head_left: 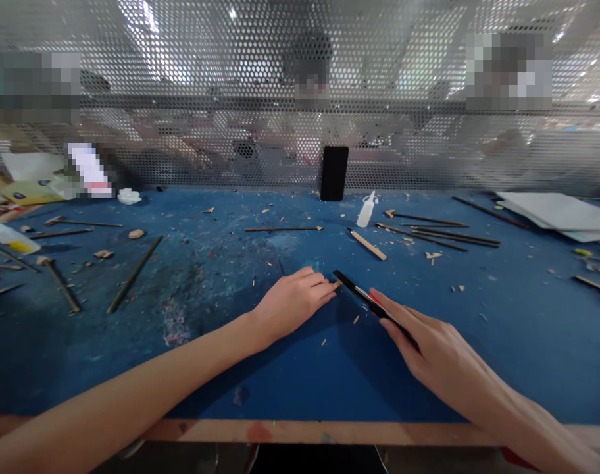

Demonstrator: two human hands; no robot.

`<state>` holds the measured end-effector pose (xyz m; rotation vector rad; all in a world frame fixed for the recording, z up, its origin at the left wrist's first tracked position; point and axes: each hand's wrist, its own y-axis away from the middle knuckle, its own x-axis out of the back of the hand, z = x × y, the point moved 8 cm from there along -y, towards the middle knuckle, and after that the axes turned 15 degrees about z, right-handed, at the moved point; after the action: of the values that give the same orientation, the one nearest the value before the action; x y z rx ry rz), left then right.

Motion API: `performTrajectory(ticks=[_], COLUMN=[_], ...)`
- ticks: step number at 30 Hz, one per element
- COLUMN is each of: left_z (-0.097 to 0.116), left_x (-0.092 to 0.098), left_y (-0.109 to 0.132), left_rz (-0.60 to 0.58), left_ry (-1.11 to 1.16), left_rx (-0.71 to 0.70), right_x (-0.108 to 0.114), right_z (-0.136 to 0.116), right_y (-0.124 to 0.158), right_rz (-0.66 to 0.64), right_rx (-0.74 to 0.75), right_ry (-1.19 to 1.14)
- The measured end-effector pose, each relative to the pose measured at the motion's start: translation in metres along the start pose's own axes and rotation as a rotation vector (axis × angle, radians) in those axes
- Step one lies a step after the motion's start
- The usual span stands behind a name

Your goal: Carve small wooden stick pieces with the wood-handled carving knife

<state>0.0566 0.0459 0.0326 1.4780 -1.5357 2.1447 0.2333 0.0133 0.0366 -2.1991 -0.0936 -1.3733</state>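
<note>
My left hand (295, 303) is closed on a small piece of wood (337, 284), whose pale end sticks out past the fingertips. My right hand (438, 349) grips a black utility knife (362, 296) with a red patch on its side. The knife's tip is right beside the wood's pale end; whether they touch I cannot tell. Small pale shavings (356, 320) lie on the blue tabletop (280, 388) below the hands. Beyond the knife rests a flat pale wood strip (367, 243) with a dark end.
A white squeeze bottle (366, 210) and an upright black phone (334, 174) stand near the perforated metal screen (191, 145). Thin dark sticks (433, 237) lie at the right, more sticks (135, 275) at the left. White sheets (561, 214) lie far right. People show blurred behind the screen.
</note>
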Motion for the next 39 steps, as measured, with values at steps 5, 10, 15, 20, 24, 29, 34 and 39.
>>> performTrajectory(ticks=[5,10,15,20,24,29,34,39], left_z=[-0.001,0.001,0.001,-0.002,-0.003,-0.005,-0.008,-0.01], left_x=[0.001,0.002,0.001,0.0,-0.001,-0.001,-0.004,-0.007], left_y=[0.0,-0.002,-0.003,-0.003,-0.002,-0.002,0.0,0.002], left_rz=[0.016,0.021,0.012,-0.01,-0.036,-0.042,-0.036,-0.039], left_ry=[0.012,0.042,0.061,0.052,0.041,0.023,0.044,0.072], left_rx=[0.007,-0.001,0.007,0.023,0.028,0.038,0.045,0.026], right_x=[0.001,-0.002,0.0,0.004,0.006,0.006,0.005,0.001], right_z=[0.004,0.0,-0.003,-0.008,-0.013,-0.015,-0.012,-0.013], right_y=[-0.001,-0.001,0.0,0.001,0.002,0.004,0.003,0.0], right_rz=[-0.026,-0.04,0.0,0.058,0.104,0.132,0.14,0.116], right_rx=[0.02,0.058,0.102,0.176,0.215,0.25,0.24,0.21], right_ry=[0.06,0.094,0.147,0.213,0.308,0.419,0.446,0.406])
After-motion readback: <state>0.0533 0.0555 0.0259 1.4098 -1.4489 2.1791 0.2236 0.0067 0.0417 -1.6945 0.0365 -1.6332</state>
